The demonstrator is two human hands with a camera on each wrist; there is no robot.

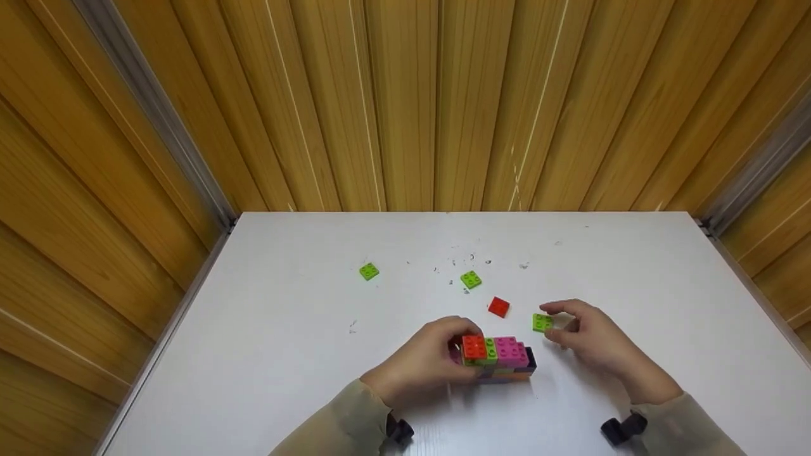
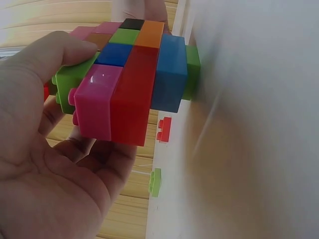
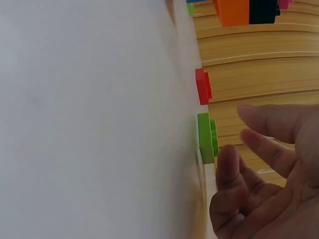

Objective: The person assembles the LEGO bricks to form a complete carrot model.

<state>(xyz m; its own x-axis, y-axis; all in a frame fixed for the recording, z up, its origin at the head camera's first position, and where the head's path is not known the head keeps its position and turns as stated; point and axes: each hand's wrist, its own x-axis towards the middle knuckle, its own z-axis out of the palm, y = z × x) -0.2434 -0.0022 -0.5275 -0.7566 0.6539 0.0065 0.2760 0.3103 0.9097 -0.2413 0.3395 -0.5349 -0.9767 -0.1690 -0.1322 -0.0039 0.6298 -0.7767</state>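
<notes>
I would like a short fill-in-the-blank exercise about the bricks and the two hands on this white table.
1. The left hand grips a block of joined bricks that rests on the ____ table.
2. The right hand is beside a flat ____ brick lying on the table.
3. Between that brick and another flat green brick lies one flat ____ brick.

Missing words: white; green; red

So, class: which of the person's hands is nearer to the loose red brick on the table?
Right, narrowly. The right hand lies just right of the red brick, fingertips at a green brick. The left hand grips the block stack below it.
</notes>
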